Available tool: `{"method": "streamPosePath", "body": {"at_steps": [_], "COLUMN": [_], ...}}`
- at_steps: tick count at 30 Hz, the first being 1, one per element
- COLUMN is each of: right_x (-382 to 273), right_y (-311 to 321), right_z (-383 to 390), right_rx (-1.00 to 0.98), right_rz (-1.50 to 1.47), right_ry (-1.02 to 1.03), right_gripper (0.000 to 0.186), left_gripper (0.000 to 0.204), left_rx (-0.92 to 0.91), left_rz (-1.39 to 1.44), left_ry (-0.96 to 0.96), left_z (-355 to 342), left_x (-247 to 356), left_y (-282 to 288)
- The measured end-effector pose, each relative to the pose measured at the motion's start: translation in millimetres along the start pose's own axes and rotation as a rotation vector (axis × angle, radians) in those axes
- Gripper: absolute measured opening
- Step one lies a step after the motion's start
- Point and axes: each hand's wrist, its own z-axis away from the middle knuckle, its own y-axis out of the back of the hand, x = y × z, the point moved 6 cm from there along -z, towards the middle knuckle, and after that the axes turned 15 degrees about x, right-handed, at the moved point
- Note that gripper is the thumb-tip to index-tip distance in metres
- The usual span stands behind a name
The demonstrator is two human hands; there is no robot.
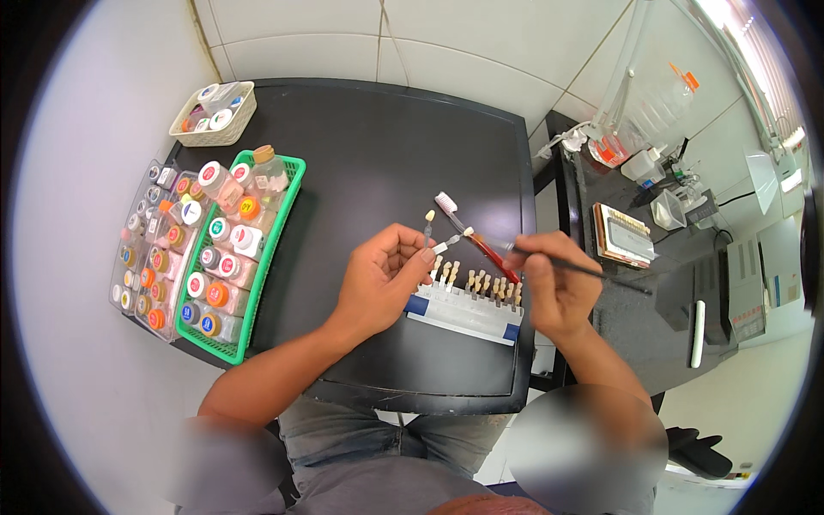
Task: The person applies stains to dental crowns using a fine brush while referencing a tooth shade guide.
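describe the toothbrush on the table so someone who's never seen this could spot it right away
Start at the black table and find the person's two hands near its front right. Just beyond them, above the white rack of tooth-shaped tabs, lies the toothbrush, slanting away to the left. It alone has a white bristle head and red handle; the tool in the right hand is thin and dark.

Bare forearms, no sleeves visible; blue jeans; grey shirt at lower edge.

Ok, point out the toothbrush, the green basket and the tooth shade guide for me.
toothbrush [446, 203]: head view, on its white bristle head.
green basket [268, 257]: head view, on its right wall.
tooth shade guide [463, 311]: head view, on its white holder bar.
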Motion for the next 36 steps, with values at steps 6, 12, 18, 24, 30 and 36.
{"method": "streamPosePath", "body": {"at_steps": [6, 12, 18, 24, 30, 36], "right_x": [-20, -22, -21, -14, -7, -7], "right_y": [-9, -24, -23, -8, -10, -7], "right_z": [-4, 2, 4, -1, -1, -4], "right_rx": [-0.117, -0.167, -0.123, -0.054, -0.059, -0.027], "right_rz": [0.132, 0.126, 0.160, 0.238, 0.300, 0.249], "right_ry": [0.173, 0.176, 0.187, 0.131, 0.055, 0.091], "right_gripper": [0.015, 0.018, 0.020, 0.016, 0.014, 0.014], "left_gripper": [0.012, 0.010, 0.010, 0.010, 0.012, 0.012], "left_rx": [0.023, 0.010, 0.004, 0.008, 0.006, 0.003], "left_rz": [-0.012, 0.006, 0.018, -0.002, -0.004, -0.021], "left_ry": [0.058, 0.038, 0.022, 0.026, 0.035, 0.056], "left_z": [2, 4, 2, 4, 5, 4], "left_x": [-5, -4, -3, -2, -5, -7], "left_y": [-4, -4, -3, -4, -3, -1]}}
